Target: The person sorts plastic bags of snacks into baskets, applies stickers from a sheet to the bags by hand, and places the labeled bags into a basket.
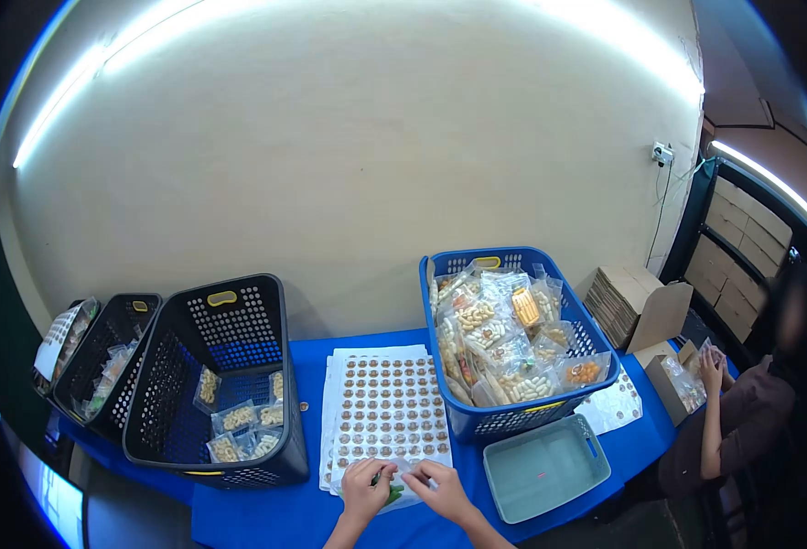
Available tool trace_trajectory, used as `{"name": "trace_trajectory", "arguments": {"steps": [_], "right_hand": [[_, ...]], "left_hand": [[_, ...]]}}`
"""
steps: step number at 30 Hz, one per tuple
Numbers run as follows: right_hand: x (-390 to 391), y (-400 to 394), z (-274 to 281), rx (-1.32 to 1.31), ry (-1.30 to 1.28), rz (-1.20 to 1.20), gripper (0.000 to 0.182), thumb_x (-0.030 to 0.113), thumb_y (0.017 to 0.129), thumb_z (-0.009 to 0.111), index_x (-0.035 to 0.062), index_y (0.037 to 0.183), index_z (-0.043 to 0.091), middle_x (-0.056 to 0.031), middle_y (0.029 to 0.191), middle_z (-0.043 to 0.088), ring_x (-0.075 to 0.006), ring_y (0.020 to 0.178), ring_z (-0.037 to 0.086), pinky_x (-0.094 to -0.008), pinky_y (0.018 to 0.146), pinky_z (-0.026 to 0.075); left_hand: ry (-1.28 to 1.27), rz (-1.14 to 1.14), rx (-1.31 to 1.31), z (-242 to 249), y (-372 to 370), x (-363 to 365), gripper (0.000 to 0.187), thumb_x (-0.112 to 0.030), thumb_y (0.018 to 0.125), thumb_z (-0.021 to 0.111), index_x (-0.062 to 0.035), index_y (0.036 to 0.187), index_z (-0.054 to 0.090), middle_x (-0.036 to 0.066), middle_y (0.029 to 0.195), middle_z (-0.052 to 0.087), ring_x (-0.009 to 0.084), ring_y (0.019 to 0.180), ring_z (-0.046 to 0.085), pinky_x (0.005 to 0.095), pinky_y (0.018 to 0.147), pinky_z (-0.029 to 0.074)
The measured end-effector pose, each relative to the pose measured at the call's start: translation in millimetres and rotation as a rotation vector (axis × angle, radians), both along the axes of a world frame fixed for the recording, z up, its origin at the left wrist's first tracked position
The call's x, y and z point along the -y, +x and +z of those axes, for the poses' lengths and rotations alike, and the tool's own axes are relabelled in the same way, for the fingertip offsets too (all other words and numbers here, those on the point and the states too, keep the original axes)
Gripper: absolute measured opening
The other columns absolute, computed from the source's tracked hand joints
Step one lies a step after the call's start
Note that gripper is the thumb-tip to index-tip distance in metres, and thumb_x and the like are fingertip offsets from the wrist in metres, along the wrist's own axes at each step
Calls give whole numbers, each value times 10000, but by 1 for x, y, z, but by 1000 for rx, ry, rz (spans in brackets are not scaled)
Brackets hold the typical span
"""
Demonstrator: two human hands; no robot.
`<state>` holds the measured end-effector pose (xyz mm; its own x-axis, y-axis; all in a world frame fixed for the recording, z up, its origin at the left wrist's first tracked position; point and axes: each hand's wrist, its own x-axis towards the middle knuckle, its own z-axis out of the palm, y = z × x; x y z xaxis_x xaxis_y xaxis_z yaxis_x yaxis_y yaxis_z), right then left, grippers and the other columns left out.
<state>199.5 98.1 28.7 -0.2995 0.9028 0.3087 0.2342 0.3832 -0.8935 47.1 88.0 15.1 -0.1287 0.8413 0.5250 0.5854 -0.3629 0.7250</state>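
Observation:
Both hands meet at the lower edge of a sheet of round brown stickers (394, 398) on the blue table. My left hand (367, 489) is closed, its fingers pinched on a clear plastic bag (405, 494) with something green at its bottom. On the bag's other side, my right hand (440, 488) has its fingers pressed together on the plastic. The blue basket (504, 423), full of clear packets (490, 334), stands beyond my right hand. To the left is a black basket (289, 457) holding several packets (239, 418).
An empty pale green tray (546, 471) lies right of my hands. Two more dark baskets (102, 403) stand far left. Flat cardboard (616, 306), a carton (669, 389) and another sticker sheet (616, 403) are at right, where a person (751, 425) holds packets.

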Motion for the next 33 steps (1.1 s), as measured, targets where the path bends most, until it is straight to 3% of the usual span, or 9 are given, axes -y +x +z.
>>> {"name": "trace_trajectory", "arguments": {"steps": [4,9,12,14,18,22,24,27,33], "right_hand": [[-1,14,-6,-104,-159,93,178,120,774,641,-18,698,559,-26,611,536,-56,585,464,-225,546,386],[4,27,-6,-86,-111,151,164,123,777,639,-10,703,578,-16,609,548,-65,591,483,-229,561,401],[8,54,-20,-54,-143,113,135,124,774,640,0,737,598,-24,635,568,-76,614,505,-230,596,418],[13,73,-23,-79,-280,-2,120,129,771,642,13,785,614,-37,686,586,-81,661,527,-229,634,429],[22,82,-11,-62,-69,-117,202,150,767,634,29,926,603,-72,869,597,-157,742,579,-289,803,416],[37,54,-1,148,303,-162,176,153,759,615,65,911,598,-82,931,573,-222,856,533,-367,873,327],[50,49,5,210,288,-55,222,143,730,612,106,947,584,-102,1110,532,-255,1093,431,-459,923,247],[51,55,6,159,241,-39,149,145,727,616,107,868,586,-70,1016,577,-216,1044,475,-442,921,221],[49,79,-9,163,83,-121,122,146,763,618,52,835,589,-74,822,593,-215,772,571,-351,775,366]], "left_hand": [[43,59,-25,11,-2,3,121,-113,761,609,-57,654,599,57,617,578,215,569,548,313,568,371],[134,127,39,2,-4,2,192,-102,807,554,-27,631,544,51,567,535,163,505,500,289,513,354],[-19,235,530,22,-33,3,273,-129,865,501,-23,614,482,-3,531,453,68,483,410,235,464,311],[-50,221,542,23,-57,2,311,-145,897,460,-29,608,445,-47,545,396,17,508,351,196,450,274],[-426,-4,628,12,-43,9,271,-181,877,491,-29,653,508,-41,563,430,28,502,366,188,458,289],[-829,-307,442,-28,-12,3,283,-286,877,513,-21,906,610,-3,731,549,65,648,486,192,575,392],[-1026,-394,348,-20,5,0,293,-287,891,490,-26,977,593,13,792,562,74,713,495,206,639,407],[-846,-574,386,-38,17,-4,268,-272,898,483,-50,991,602,13,796,572,75,660,517,195,573,405],[-403,-485,107,14,35,4,193,-148,841,555,-34,992,596,81,973,621,185,932,564,305,834,398]]}}
